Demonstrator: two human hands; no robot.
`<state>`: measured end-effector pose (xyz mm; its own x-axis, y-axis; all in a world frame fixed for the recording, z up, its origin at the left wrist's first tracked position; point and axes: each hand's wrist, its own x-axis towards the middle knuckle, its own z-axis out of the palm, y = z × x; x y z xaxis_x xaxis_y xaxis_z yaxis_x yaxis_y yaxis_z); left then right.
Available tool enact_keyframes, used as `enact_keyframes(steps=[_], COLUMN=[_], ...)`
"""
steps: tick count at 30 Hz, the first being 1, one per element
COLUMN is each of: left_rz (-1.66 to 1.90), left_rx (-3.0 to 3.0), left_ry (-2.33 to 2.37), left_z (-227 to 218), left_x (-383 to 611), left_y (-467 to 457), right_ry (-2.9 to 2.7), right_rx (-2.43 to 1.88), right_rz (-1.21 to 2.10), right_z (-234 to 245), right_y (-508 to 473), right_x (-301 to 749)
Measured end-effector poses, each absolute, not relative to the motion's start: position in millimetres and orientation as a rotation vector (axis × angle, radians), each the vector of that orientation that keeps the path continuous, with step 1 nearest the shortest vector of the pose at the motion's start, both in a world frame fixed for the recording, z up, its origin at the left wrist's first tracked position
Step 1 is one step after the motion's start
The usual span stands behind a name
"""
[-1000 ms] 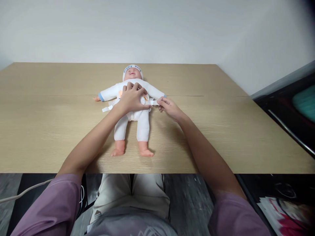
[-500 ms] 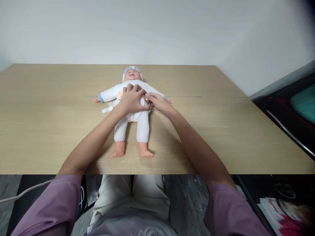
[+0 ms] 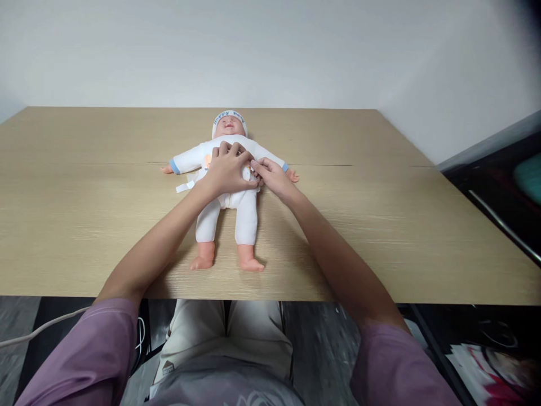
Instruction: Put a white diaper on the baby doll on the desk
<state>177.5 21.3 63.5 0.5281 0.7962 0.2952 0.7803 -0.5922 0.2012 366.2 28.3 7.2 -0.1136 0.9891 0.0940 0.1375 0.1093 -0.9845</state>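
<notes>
A baby doll [image 3: 247, 223] in a white suit with blue cuffs and a lettered white cap lies on its back, feet toward me. Around its hips is a white diaper [image 3: 230, 201], with one loose side tab [image 3: 185, 186] sticking out to the left. My left hand [image 3: 230, 169] rests over the doll's belly, fingers spread and bent, thumb reaching to the diaper's right side. There my right hand [image 3: 267, 173] pinches the diaper's edge between thumb and fingers. What lies beneath my left palm is hidden.
The doll lies on a light wooden table [image 3: 105, 225] with a thin seam across it. A pale wall [image 3: 190, 51] stands behind. To the right is a dark piece of furniture [image 3: 499, 180] with a teal item. A white cable [image 3: 42, 331] hangs at lower left.
The camera view has shifted slightly. Both hands stay at nearly the same spot on the doll, with my right fingers moving only a little at the diaper's side.
</notes>
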Motion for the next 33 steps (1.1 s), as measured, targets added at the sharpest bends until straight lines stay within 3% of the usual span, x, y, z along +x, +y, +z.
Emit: enact_keyframes(steps=[18, 28, 33], left_rz=[0.562, 0.549, 0.562], left_rx=[2.727, 2.717, 2.712], left_ry=[1.408, 1.39, 1.39], left_z=[65, 63, 59], left_x=[179, 177, 177], left_y=[17, 18, 23], right_ry=[-1.245, -1.806, -1.979], right_rx=[-1.091, -1.01, -1.006], right_rz=[1.107, 0.413, 0.395], right_z=[-13, -5, -7], right_y=[22, -29, -31], right_x=[361, 378, 383])
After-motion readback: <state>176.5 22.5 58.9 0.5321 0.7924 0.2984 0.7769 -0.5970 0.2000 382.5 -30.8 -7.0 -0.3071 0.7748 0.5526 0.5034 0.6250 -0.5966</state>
